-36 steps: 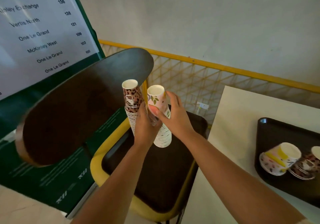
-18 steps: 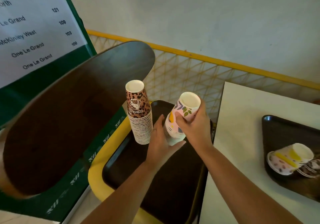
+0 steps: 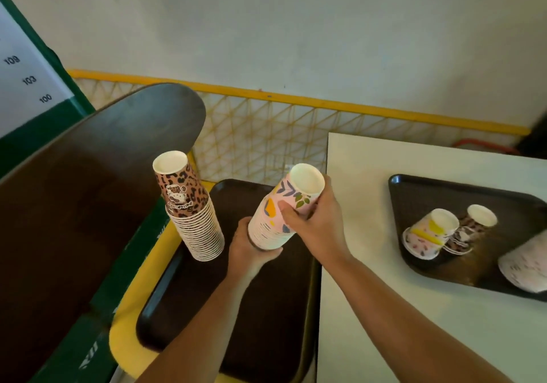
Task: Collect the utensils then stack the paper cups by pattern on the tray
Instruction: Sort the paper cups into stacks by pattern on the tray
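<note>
Head view, big to small: a dark chair back (image 3: pixel 88 193) fills the left. A white table (image 3: pixel 414 308) is on the right w/ a dark tray (image 3: pixel 414 199) on it; a few cups (image 3: pixel 432 231) lie tipped on that tray. Next to the table, a brown tray (image 3: pixel 266 323) sits on a yellow seat (image 3: pixel 130 317). A leopard stack (image 3: pixel 192 208) stands on the brown tray, upside down. Just right of it, a pink stack (image 3: pixel 281 214) is tilted, off the tray. Right hand (image 3: pixel 316 226) wraps its fingers round the pink stack's side. Left hand (image 3: pixel 251 249) cups its low end, fingers curled under.
</note>
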{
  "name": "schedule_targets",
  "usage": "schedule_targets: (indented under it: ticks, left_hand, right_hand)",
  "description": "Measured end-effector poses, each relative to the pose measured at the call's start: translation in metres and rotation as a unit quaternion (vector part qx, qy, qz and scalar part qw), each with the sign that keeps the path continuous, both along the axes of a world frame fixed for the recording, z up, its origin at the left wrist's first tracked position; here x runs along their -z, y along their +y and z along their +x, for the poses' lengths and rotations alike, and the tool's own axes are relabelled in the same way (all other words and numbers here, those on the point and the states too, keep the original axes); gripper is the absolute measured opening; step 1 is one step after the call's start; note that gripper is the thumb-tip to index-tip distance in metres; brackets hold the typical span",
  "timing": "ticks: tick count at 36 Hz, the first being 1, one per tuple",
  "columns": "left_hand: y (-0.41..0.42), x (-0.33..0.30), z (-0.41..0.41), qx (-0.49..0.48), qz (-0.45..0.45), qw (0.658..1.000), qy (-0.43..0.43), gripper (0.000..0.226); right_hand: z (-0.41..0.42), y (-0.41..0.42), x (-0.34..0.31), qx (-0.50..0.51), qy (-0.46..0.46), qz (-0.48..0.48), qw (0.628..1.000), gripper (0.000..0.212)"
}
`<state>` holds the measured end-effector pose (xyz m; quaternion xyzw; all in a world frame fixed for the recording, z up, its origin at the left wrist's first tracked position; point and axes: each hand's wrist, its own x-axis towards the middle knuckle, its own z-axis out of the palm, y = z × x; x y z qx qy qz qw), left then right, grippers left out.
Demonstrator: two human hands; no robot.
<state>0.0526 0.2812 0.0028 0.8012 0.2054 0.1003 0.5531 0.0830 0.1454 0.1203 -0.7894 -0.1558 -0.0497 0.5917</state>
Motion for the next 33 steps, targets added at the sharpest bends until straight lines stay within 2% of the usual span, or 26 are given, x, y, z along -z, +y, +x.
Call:
schedule_targets:
  ticks: [3, 8, 15, 23, 27, 33]
  left_hand:
    - [-0.008, -0.01, -0.001, 0.016, -0.021, 1.0, 0.008, 0.08]
    - [-0.046, -0.034, -0.006, 0.04, -0.035, 0.999, -0.002, 0.075]
    - [-0.103, -0.043, -0.015, 0.119, -0.133, 0.984, -0.012, 0.083]
    - [-0.16, -0.042, -0.016, 0.149, -0.183, 0.972, -0.006, 0.089]
    - [-0.187, -0.039, -0.013, 0.152, -0.186, 0.971, 0.013, 0.091]
    - [-0.231, -0.039, -0.005, 0.159, -0.164, 0.973, 0.031, 0.082]
  right_hand:
    - [-0.004, -0.01, -0.013, 0.001, -0.018, 0.012, 1.0, 0.069]
    - [-0.008, -0.037, -0.033, 0.008, -0.051, 0.021, 0.998, 0.062]
    - [-0.008, -0.086, -0.047, 0.022, -0.073, 0.0, 0.997, 0.056]
    - [-0.006, -0.145, -0.062, -0.029, -0.028, 0.001, 0.999, 0.059]
    - [0.0, -0.178, -0.069, -0.049, -0.007, -0.022, 0.999, 0.07]
    - [0.012, -0.226, -0.069, -0.057, 0.01, -0.079, 0.995, 0.053]
